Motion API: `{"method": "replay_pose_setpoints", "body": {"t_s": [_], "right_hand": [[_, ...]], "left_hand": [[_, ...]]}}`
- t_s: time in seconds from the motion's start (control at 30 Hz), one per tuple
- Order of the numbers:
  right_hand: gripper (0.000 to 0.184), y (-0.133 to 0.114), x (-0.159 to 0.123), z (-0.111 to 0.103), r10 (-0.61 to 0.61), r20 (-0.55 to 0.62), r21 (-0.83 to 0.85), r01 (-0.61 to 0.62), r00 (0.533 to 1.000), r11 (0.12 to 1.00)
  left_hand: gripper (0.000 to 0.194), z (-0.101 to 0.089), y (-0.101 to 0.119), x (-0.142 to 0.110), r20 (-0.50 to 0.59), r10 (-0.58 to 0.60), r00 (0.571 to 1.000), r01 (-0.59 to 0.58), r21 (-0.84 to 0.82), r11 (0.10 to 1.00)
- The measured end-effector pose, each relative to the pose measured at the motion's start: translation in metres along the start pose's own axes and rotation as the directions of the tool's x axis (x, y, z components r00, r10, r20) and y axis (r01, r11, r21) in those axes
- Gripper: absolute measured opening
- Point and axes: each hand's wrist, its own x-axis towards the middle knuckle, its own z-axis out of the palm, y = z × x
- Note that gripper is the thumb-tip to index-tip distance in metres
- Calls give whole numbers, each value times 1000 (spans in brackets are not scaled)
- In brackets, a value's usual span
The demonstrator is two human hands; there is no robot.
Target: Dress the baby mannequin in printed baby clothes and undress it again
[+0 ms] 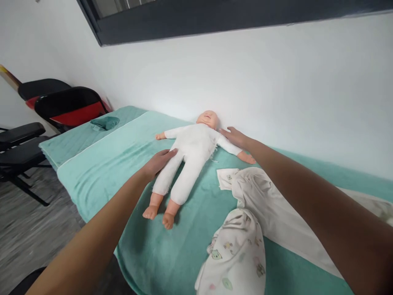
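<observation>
A baby doll (196,143) with a white cloth body lies on its back on a green padded bed cover (123,139), its head toward the wall. My left hand (160,163) rests on the doll's thigh at the left, fingers stretched out and not wrapped round it. At the doll's shoulder on the right, my right hand (235,137) lies against the upper arm with its fingers apart. Below my right forearm a white baby garment (260,192) is spread in loose folds. Nearer to me lies a bunched printed baby cloth (236,254) with small animal pictures.
Black folding chairs (69,102) with red on their backs stand at the left, near a black armchair (23,143). A white wall (245,73) with a dark window frame (184,24) borders the bed's far side. The grey floor (39,229) shows at left.
</observation>
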Motion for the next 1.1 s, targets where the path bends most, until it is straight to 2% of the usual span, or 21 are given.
{"method": "replay_pose_setpoints", "body": {"t_s": [0.07,0.1,0.13,0.17,0.2,0.23,0.27,0.3,0.37,0.4,0.43,0.5,0.57,0.67,0.73,0.8,0.83,0.9,0.97,1.03,1.1], "right_hand": [[61,18,-27,-24,22,0,-177,-22,1000,984],[60,26,-43,-36,24,-3,-253,-23,1000,967],[60,33,-61,-48,35,-22,-324,-40,999,945],[60,39,-80,-60,58,-42,-387,-70,997,919],[60,45,-100,-71,93,-69,-446,-114,993,888],[59,49,-120,-81,127,-86,-500,-153,988,853],[58,52,-140,-89,159,-90,-548,-182,983,817],[55,54,-159,-95,185,-81,-590,-196,979,783],[47,52,-192,-104,208,-19,-663,-168,978,729],[43,49,-206,-107,211,18,-696,-139,977,704],[39,44,-219,-109,207,51,-728,-106,977,678],[33,32,-244,-111,177,98,-783,-34,979,621],[28,16,-269,-110,117,128,-822,39,985,568],[27,-13,-312,-106,15,182,-846,148,983,513],[27,-33,-345,-104,-97,261,-851,276,960,446],[27,-52,-376,-106,-218,329,-845,390,919,366],[26,-59,-391,-108,-245,340,-848,409,908,336],[23,-68,-414,-117,-235,304,-869,369,923,328],[20,-70,-431,-131,-144,198,-890,239,970,388],[22,-64,-442,-147,-5,76,-868,68,997,492],[25,-56,-451,-161,117,-23,-816,-86,993,572]], "left_hand": [[65,2,4,-13,-221,78,972,-14,278,960],[61,6,7,-24,-288,192,938,-50,436,899],[57,12,10,-37,-281,328,902,-113,580,807],[52,21,12,-53,-196,455,869,-208,690,694],[48,32,13,-71,-54,542,839,-326,746,580],[45,44,12,-90,94,580,809,-441,749,494],[43,59,9,-109,207,579,789,-525,715,461],[43,74,5,-127,253,546,798,-551,673,494],[47,103,-6,-158,279,437,855,-514,571,640],[49,117,-11,-170,320,388,864,-503,531,682],[49,130,-14,-179,349,359,866,-497,513,700],[39,152,-14,-193,402,371,837,-542,519,661],[27,172,-5,-203,448,469,761,-648,513,562],[21,199,19,-216,512,672,535,-831,460,311],[17,217,35,-221,514,756,405,-860,495,124],[16,235,47,-221,554,767,324,-847,530,-25],[19,243,51,-221,587,752,300,-838,538,-86],[23,256,58,-220,626,725,289,-800,573,-176],[24,263,64,-222,606,733,308,-727,647,-229],[24,265,70,-227,539,774,333,-639,732,-235],[29,264,74,-233,460,816,351,-579,791,-197]]}}
